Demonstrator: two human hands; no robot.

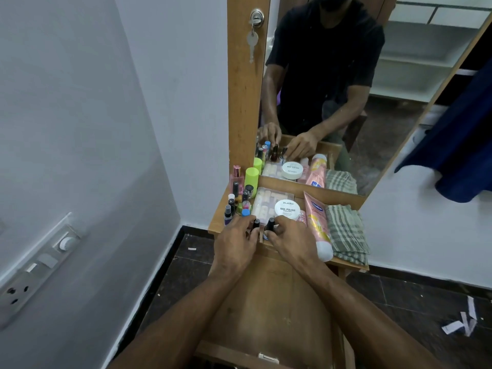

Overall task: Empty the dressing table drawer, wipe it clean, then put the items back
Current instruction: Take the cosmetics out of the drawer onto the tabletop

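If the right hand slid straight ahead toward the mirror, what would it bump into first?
Most likely the white nail polish tub, which sits just beyond the right hand and its black-capped bottle. Depth is hard to judge here.

- To my left I see a plain pale grey painted wall [80, 115] carrying a white switch panel with a round dial and a socket [40, 265].
- The floor is dark speckled stone tile [415, 302], edged by a black skirting strip [170, 251]; torn white paper scraps [462, 323] lie on it at right.
- A tall mirror in a light brown wooden frame [245, 97] stands ahead, a silver key hanging from a round lock [255, 30] on that frame.
- The glass reflects white empty shelves [415, 65].
- A dark blue cloth [463, 145] hangs at the right edge.
- Light is soft and even.
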